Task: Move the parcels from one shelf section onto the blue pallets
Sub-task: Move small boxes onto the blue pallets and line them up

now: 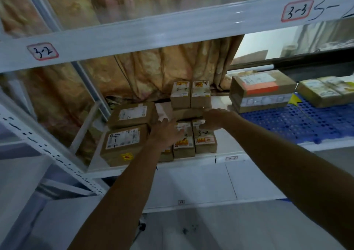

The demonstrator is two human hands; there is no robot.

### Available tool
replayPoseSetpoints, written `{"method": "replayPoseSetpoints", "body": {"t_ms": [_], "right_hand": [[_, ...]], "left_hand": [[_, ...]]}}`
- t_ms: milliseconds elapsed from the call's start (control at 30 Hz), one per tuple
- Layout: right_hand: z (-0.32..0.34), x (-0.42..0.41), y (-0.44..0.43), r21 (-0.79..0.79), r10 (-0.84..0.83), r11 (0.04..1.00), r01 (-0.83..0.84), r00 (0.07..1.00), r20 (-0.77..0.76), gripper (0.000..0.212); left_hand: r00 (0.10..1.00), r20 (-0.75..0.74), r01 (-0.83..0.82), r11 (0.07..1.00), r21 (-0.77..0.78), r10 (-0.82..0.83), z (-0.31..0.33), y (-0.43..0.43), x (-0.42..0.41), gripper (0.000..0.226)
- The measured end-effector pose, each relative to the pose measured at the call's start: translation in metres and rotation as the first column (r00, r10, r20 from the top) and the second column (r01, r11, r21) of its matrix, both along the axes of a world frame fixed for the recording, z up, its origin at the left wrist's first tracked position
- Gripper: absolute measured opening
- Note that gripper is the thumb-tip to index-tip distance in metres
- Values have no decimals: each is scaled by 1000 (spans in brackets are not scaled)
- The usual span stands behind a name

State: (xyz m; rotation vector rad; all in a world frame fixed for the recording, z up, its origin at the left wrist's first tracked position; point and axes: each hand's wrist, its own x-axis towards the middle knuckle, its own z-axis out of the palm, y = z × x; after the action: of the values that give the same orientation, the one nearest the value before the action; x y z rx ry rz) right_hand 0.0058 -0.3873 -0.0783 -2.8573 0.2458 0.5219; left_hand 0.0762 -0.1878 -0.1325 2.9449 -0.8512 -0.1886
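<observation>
Brown cardboard parcels (126,146) crowded the white shelf (227,146). Left hand (166,130) lay flat, fingers spread; right hand (213,118) gripped a box (206,141) by its far edge. Perforated blue pallet (287,123) adjacent.

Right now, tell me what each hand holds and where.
The right hand curls over the far end of the small parcel marked 3-2; the left hand rests flat on the neighbouring parcel, gripping nothing.
</observation>
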Motion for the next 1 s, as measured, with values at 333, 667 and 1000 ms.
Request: {"method": "replayPoseSetpoints", "body": {"t_ms": [333, 667, 1000], "right_hand": [[-60, -13, 15, -56, -59, 996, 66, 991, 117, 79], [-88, -4, 9, 64, -82, 995, 76, 991, 103, 72], [-95, 8, 11, 94, -156, 984, 150, 986, 62, 85]], "left_hand": [[992, 96, 88, 995, -43, -83, -36, -12, -13, 59], [951, 306, 58, 998, -4, -54, -64, -11, -25, 58], [951, 303, 52, 998, 47, -64, -66, -9, -17, 41]]}}
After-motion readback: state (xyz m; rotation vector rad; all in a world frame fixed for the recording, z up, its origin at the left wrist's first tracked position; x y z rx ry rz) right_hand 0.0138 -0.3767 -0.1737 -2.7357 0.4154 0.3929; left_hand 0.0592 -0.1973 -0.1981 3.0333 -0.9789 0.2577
